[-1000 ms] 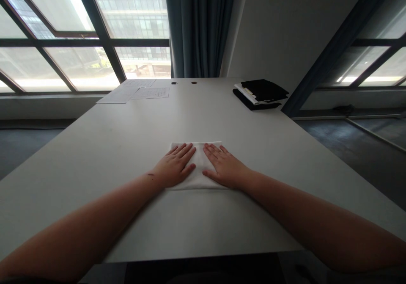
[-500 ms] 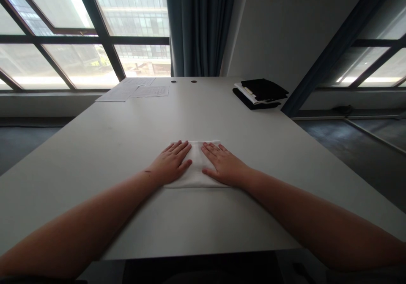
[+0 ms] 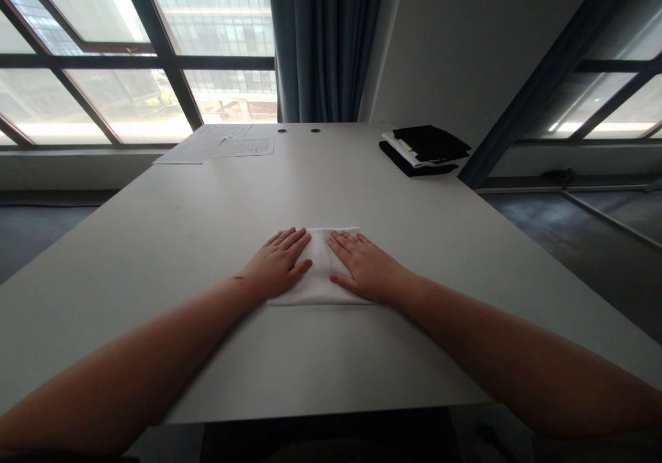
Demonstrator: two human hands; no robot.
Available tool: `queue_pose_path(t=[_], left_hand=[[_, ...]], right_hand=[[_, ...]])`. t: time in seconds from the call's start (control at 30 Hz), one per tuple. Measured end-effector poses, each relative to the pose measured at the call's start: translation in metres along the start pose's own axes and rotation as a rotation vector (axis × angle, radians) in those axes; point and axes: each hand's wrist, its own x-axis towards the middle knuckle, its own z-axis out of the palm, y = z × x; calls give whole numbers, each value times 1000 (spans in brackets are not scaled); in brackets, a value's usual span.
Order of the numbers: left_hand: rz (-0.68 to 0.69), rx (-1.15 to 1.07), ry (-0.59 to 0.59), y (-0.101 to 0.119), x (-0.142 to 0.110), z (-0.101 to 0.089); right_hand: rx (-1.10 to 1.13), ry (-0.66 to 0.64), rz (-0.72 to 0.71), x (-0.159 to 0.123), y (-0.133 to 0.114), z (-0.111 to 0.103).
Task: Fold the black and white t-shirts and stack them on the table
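Note:
A folded white cloth (image 3: 319, 280) lies flat on the white table (image 3: 310, 359), in front of me. On its left half rests my left hand (image 3: 279, 263), palm down, with the fingers stretched out and the thumb apart. My right hand (image 3: 365, 264) lies the same way on the right half, fingers extended toward the far edge. A strip of cloth shows between the two hands. Both side edges of the cloth are partly hidden under the hands.
Printed papers (image 3: 191, 150) lie at the table's far left. A stack of black folders (image 3: 432, 144) with white sheets sits at the far right. Two round holes are near the back edge. Behind stand a blue-grey curtain (image 3: 323, 49) and windows (image 3: 222, 94).

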Motion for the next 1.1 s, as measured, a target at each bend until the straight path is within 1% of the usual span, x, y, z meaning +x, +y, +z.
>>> queue_pose_path(t=[0.1,0.27,0.53,0.63,0.73,0.83,0.97,1.1], left_hand=[[-3,-3,7,0,0,1],[-3,-9,14,0,0,1],[-9,-15,-5,0,1,0],[-10,-22,1,0,1,0],[-9,-20,9,0,1,0],[-10,-13,10,0,1,0],[-5,-8,12,-1,1,1],[-2,-8,9,-2,1,1]], right_hand=[[-17,1,-12,-1,0,0],[-15,39,-28,-2,1,-1],[0,57,-66,-1,5,-7],[17,66,-75,-1,6,-5],[76,81,-75,-1,11,0],[182,91,-82,0,22,4],[306,91,-120,0,34,5],[323,93,-120,1,36,4]])
